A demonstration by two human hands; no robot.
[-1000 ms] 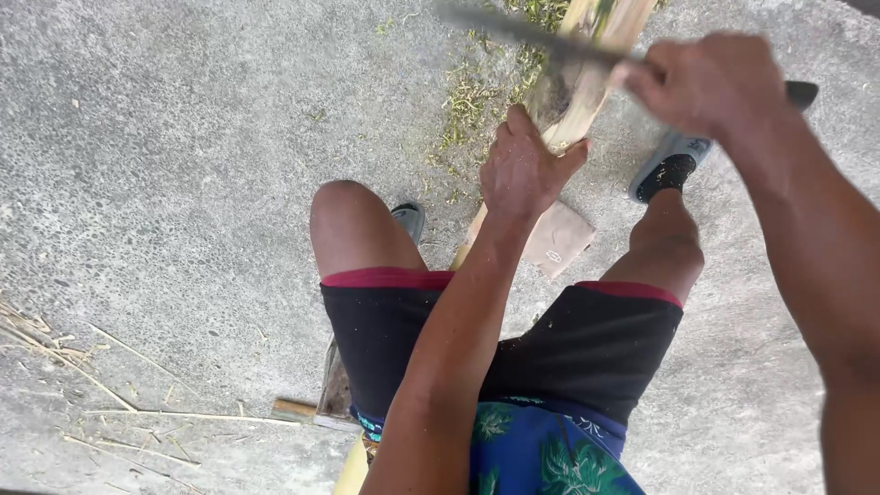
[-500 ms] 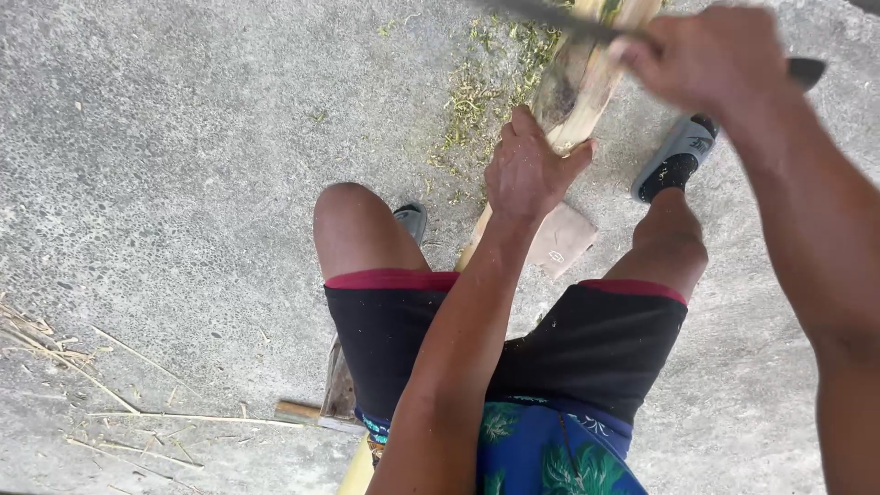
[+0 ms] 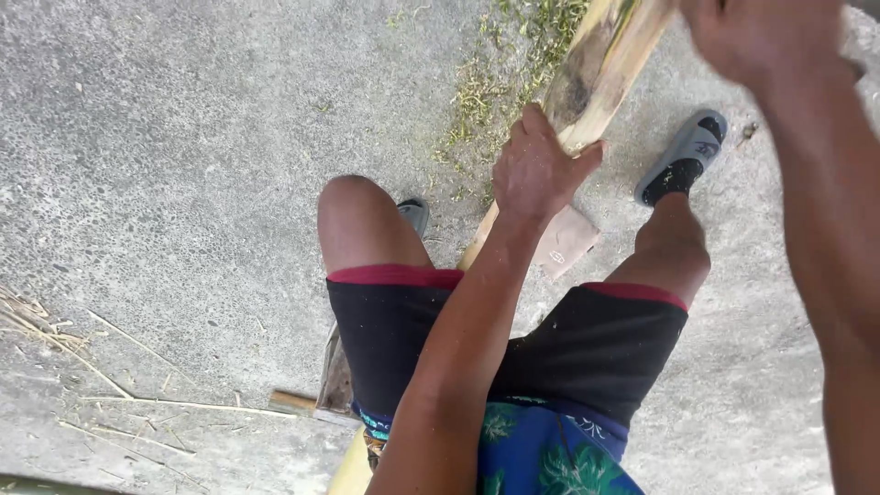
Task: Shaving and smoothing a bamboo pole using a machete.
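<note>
Your left hand [image 3: 541, 170] clamps the bamboo pole [image 3: 596, 78].
Right hand [image 3: 765, 41] raised at top edge; its grip can't be told.

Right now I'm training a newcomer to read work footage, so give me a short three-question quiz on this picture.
1. True or false: the left hand grips the wooden pole.
2. What litters the concrete ground beside the pole? A) green shavings B) nails C) water
3. Fill in: the right hand is raised and too ____ to show what it holds.

Key: 1 true; 2 A; 3 blurred
</note>
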